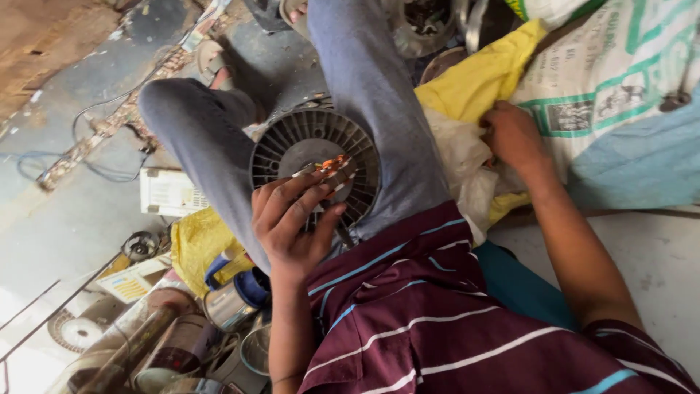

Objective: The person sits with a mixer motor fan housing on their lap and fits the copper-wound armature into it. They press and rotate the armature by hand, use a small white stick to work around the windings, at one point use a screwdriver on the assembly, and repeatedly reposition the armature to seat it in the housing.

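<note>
A round black slotted motor housing [292,146] rests between my legs, which are in grey trousers. My left hand [292,219] lies on top of it, its fingers pinching a small bundle of wire ends with orange and white sleeves [332,166]. My right hand [512,135] reaches out to the right into a crumpled white plastic bag [456,157] and a yellow cloth [485,76]. Its fingertips are hidden in the folds, so what they hold does not show.
A printed white-and-green sack [612,80] and a blue sheet [649,164] lie to the right. A white box [171,191] and loose cables [87,146] are on the grey floor at left. Metal cups and tins [226,306] crowd the lower left, beside another yellow cloth [197,241].
</note>
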